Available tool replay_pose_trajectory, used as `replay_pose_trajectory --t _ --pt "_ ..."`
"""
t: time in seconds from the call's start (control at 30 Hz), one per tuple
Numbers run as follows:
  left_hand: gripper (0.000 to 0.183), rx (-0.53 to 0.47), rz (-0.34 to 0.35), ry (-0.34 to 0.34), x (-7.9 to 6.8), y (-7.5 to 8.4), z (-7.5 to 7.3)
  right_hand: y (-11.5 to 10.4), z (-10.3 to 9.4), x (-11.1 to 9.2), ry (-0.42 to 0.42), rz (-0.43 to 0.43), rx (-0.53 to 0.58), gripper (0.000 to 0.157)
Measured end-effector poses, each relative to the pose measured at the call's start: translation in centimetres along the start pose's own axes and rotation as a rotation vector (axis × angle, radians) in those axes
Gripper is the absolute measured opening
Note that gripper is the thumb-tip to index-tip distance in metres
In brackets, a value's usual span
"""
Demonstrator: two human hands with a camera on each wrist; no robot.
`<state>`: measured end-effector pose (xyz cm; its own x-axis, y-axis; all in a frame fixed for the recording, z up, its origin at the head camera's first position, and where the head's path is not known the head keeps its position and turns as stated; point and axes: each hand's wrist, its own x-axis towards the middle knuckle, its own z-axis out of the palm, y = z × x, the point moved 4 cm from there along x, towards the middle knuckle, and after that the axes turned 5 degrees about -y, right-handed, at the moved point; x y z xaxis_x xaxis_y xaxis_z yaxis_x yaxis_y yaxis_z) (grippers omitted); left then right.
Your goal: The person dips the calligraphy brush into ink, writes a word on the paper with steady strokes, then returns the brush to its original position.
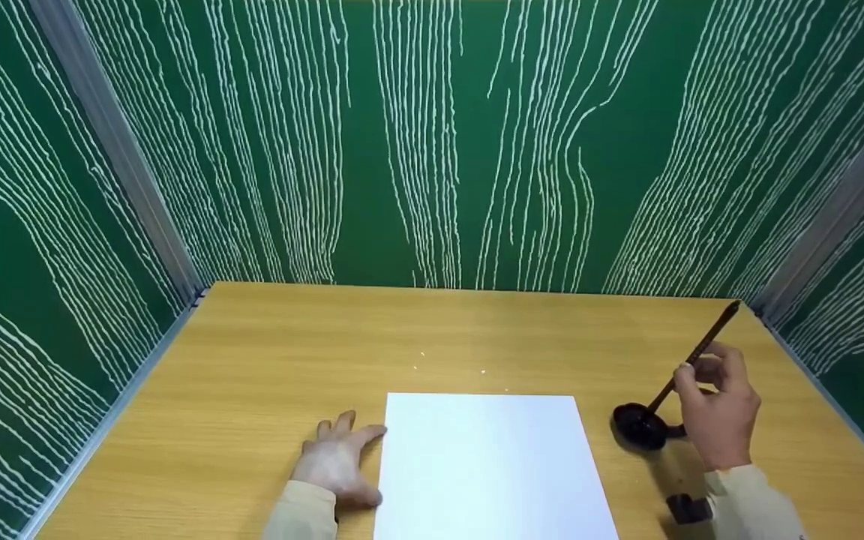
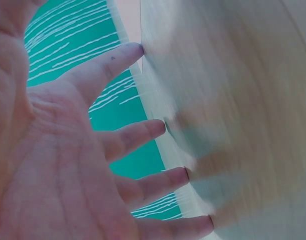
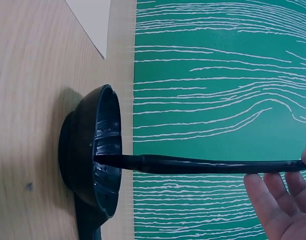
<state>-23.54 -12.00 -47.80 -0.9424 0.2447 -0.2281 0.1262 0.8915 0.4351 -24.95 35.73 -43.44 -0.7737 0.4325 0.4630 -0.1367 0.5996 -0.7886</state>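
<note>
A white sheet of paper (image 1: pixel 488 465) lies on the wooden table. My left hand (image 1: pixel 334 461) rests at its left edge with fingers spread; in the left wrist view the fingertips (image 2: pixel 155 128) touch the tabletop. To the right of the sheet, my right hand (image 1: pixel 721 420) pinches a dark writing brush (image 1: pixel 715 330) by the handle. The brush slants down into a small black ink dish (image 1: pixel 636 429) that has a handle. From the right wrist view, the brush's dark bristles (image 3: pixel 110 160) are inside the dish's ribbed, wet-looking bowl (image 3: pixel 107 187).
Green walls (image 1: pixel 361 142) with wavy white lines enclose the table (image 1: pixel 312 337) at the back and sides, with grey metal posts (image 1: pixel 121 142) at the corners. Tiny white specks lie beyond the paper. A small black piece (image 1: pixel 688 508) shows beside the right sleeve.
</note>
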Motion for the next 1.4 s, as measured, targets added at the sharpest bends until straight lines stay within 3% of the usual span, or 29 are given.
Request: replay_pose_trajectory --t 0.37,0.57,0.93,1.03,1.2,1.4 --pt "0.099 -0.035 -0.023 -0.036 -0.7 -0.5 0.0 0.0 0.7 -0.3 0.011 -0.045 0.015 0.032" --pt "0.099 -0.013 -0.027 -0.030 -0.9 -0.8 -0.2 -0.1 0.6 -0.2 0.021 -0.020 0.034 0.033" --pt "0.102 0.013 -0.034 -0.011 -0.6 -0.7 -0.3 -0.4 -0.5 0.7 0.150 -0.031 0.084 0.032" --pt "0.101 0.025 -0.030 -0.017 -0.3 -0.4 -0.3 -0.6 -1.0 0.9 0.178 -0.001 0.103 0.028" --pt "0.099 0.030 -0.018 -0.030 0.1 -0.2 -0.1 -1.7 -1.6 1.1 0.203 0.036 0.205 0.029" --pt "0.099 -0.002 -0.019 -0.045 0.2 0.0 0.2 -3.8 -0.9 0.8 0.221 -0.038 0.348 0.031"
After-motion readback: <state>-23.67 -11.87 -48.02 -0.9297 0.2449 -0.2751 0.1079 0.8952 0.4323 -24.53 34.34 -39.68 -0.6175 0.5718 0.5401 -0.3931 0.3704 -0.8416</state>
